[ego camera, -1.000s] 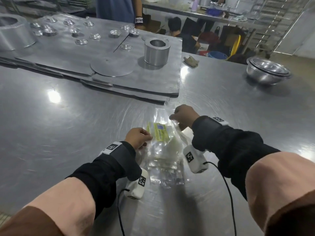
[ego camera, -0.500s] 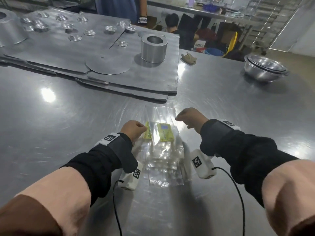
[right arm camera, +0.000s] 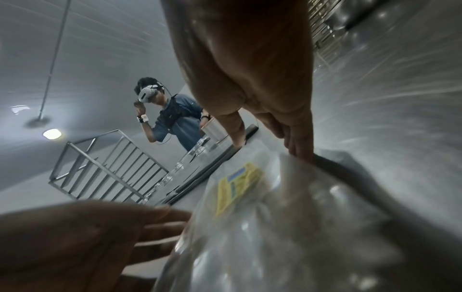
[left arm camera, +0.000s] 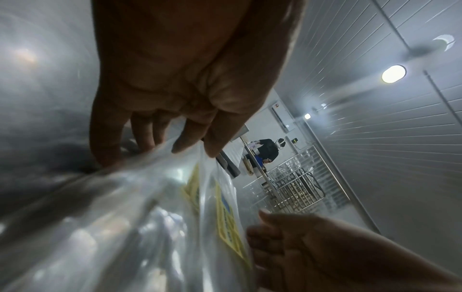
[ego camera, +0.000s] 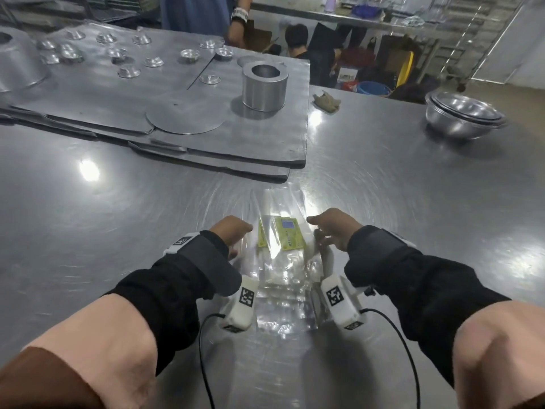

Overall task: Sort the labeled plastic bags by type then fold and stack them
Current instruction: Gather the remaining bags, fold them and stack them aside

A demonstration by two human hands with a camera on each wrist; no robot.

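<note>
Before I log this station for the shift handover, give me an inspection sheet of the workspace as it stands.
Surface: steel table, shiny, with glare spots.
Job's things: clear plastic bags piled flat between the hands; yellow labels show through.
Clutter: grey metal sheets stacked at far left, carrying a metal cylinder and small metal cups; nested steel bowls far right; crumpled rag.
Grippers: left hand and right hand flank the pile, fingers relaxed, touching its edges.
Cables: black wrist-camera cables trail toward the person.
Surroundings: other people, racks and a second bench beyond the table.
</note>
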